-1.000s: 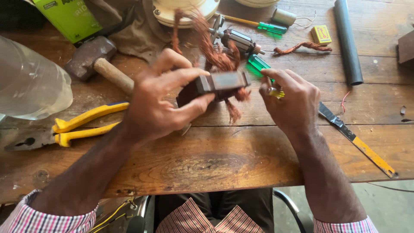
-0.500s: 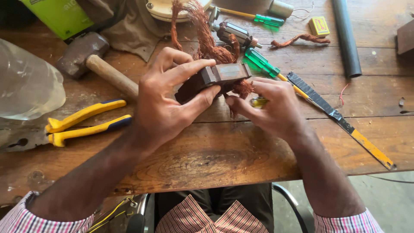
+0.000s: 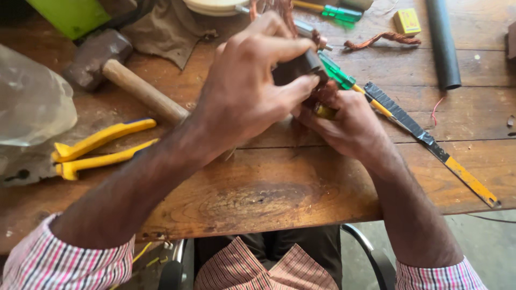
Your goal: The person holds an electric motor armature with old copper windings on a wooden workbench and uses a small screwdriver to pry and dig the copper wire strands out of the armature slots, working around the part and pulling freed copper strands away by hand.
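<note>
While both hands grip it, the dark block trails copper wire.

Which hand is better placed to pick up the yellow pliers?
Probably the left hand. The yellow pliers lie on the wooden bench on its side, though it grips the dark metal block. The right hand, pinching a small yellow piece, sits farther away.

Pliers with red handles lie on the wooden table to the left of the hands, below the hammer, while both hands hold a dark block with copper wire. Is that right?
Not quite: the head view shows the pliers have yellow handles, not red. The rest holds: they lie on the wooden table, left of the hands and below the hammer, while the left hand and right hand hold the dark block with copper wire.
</note>
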